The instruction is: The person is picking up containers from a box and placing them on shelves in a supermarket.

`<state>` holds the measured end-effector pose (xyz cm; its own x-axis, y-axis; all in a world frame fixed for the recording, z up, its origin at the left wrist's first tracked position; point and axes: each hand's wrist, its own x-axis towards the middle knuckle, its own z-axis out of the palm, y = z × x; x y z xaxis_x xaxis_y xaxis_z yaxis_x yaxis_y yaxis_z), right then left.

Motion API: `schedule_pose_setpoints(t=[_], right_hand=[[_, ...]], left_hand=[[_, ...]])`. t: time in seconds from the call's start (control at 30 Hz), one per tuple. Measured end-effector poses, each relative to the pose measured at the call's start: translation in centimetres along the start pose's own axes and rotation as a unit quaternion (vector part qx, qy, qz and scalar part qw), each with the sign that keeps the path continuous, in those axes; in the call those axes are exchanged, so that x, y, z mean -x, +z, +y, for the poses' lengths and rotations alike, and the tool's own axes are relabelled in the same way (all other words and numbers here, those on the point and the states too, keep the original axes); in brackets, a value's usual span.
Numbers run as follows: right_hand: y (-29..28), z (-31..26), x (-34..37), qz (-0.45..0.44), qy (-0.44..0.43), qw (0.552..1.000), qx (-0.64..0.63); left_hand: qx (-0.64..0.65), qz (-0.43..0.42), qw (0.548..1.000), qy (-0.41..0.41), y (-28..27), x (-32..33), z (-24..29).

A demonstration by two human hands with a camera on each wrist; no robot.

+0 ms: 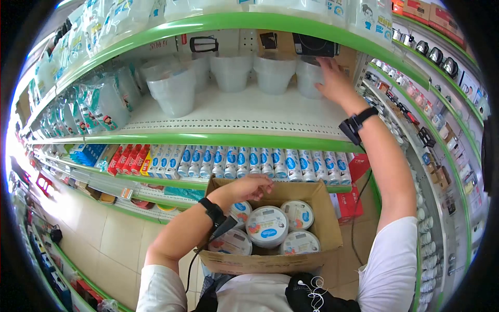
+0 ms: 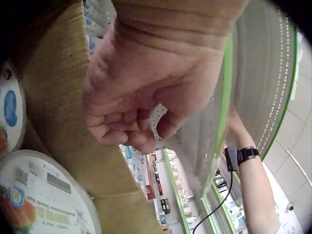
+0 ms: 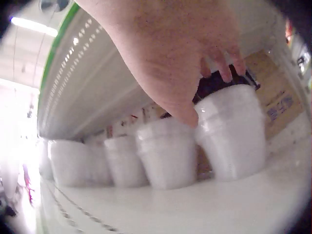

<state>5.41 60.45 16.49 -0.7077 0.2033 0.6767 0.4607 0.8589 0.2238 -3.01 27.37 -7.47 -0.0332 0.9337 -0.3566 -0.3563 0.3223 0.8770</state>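
My right hand (image 1: 335, 83) reaches onto the shelf at the rightmost translucent white plastic tub (image 1: 309, 80). In the right wrist view its fingers (image 3: 222, 66) spread over the top of that tub (image 3: 233, 134), and the thumb lies right at the rim. The tub stands upright on the shelf. My left hand (image 1: 249, 188) hangs loosely curled over the back edge of a cardboard box (image 1: 325, 208), holding nothing. Inside the box are several round packs with printed lids, one pack (image 1: 267, 226) lying on top of the others.
More translucent tubs (image 1: 231, 72) stand in a row along the white shelf (image 1: 223, 112). Bagged containers (image 1: 101, 104) fill its left end. Below are boxed rolls (image 1: 249, 162) and red boxes (image 1: 347, 205). A green shelf edge (image 1: 208, 22) runs overhead. A cable (image 1: 356, 229) hangs at right.
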Motion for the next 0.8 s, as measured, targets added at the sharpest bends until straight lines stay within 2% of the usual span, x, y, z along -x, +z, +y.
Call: schedule_pose_setpoints(t=[0.13,0.2,0.33,0.4,0.43,0.57,0.63,0.7,0.77,0.8], right_hand=[[4.0,1.0,-0.4,-0.009,-0.028,0.999,0.038],[4.9,0.8,-0.9,-0.031,0.032,0.983,0.178],[0.3,-0.8,0.5,-0.061,0.01,0.983,0.174],[-1.2,-0.6,1.3,-0.04,0.055,0.992,0.103],[-2.0,-0.1,1.7,-0.049,0.054,0.992,0.106],[-6.0,2.8,5.1,0.103,0.027,0.994,0.017],[-10.4,1.7,8.4,0.168,-0.022,0.985,-0.041],[-13.6,1.0,12.3,0.154,-0.033,0.979,-0.128],[-15.9,1.4,16.2,0.144,-0.086,0.97,-0.173],[-16.8,0.9,18.4,0.103,-0.071,0.959,-0.256]], left_hand=[[-0.007,0.014,1.0,-0.011,-0.1,-0.4,-2.1],[-0.049,0.009,0.999,-0.002,-1.1,-1.5,-3.3],[-0.133,0.016,0.991,0.021,-0.9,-2.7,-4.2],[-0.132,0.009,0.991,-0.004,-0.4,-2.5,-4.1],[-0.13,-0.004,0.991,0.005,-0.6,-2.8,-4.3],[-0.115,0.002,0.993,0.025,-0.7,-3.6,-4.5],[-0.125,0.005,0.992,0.031,-1.0,-3.7,-4.1],[-0.147,0.009,0.988,0.037,-0.7,-3.5,-3.8],[-0.165,0.005,0.985,0.042,-0.3,-3.8,-4.4],[-0.197,0.0,0.979,0.048,-0.3,-3.9,-4.5]])
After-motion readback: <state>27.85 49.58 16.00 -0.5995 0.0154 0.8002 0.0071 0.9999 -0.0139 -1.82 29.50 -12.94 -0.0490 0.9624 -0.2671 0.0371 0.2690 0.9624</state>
